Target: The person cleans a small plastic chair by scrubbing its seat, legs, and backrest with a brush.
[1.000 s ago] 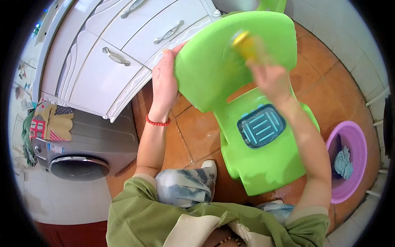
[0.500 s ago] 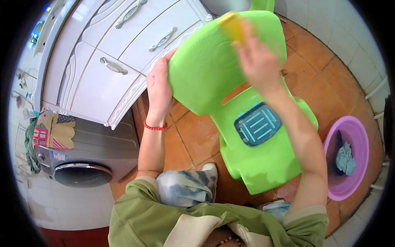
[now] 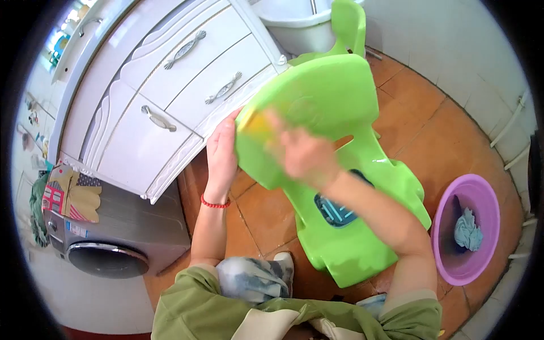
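A bright green plastic chair (image 3: 334,85) stands on the tiled floor, its broad back panel facing me. My left hand (image 3: 222,150), with a red bead bracelet at the wrist, grips the panel's left edge. In my right hand (image 3: 306,156) is a yellow sponge (image 3: 258,126), pressed against the left part of the panel; both are smeared by motion. A dark teal dish with light blue bars (image 3: 333,212) lies on the chair's seat, partly hidden under my right forearm.
White drawers (image 3: 147,156) with ornate handles border the left side, beside a grey washing machine (image 3: 158,221). To the right sits a purple basin (image 3: 436,226) holding a light blue cloth (image 3: 468,229). A white tub (image 3: 300,37) stands behind the chair.
My right hand has swept the sponge from the panel's upper edge down and left, close to my left hand. The view has tilted, so the chair's back appears lower. My left hand keeps its grip.
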### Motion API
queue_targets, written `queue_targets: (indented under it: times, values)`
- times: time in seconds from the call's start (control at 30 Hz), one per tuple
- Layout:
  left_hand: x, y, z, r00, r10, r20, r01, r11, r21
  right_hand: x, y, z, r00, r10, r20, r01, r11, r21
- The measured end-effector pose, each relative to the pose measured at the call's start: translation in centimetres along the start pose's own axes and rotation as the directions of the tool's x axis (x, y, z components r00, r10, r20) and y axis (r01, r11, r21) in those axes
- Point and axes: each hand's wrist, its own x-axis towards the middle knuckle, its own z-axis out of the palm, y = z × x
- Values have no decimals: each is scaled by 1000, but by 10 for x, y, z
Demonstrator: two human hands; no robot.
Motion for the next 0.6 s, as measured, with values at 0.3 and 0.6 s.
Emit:
queue_targets:
  times: [0.3, 0.6]
  values:
    - [0, 1, 5, 994, 90, 60, -93, 995, 45, 32, 69, -50, 905, 422, -48, -420, 871, -256]
    - [4, 9, -1, 990, 75, 119, -98, 974, 202, 14, 88, -47, 972, 214, -99, -235, 908, -347]
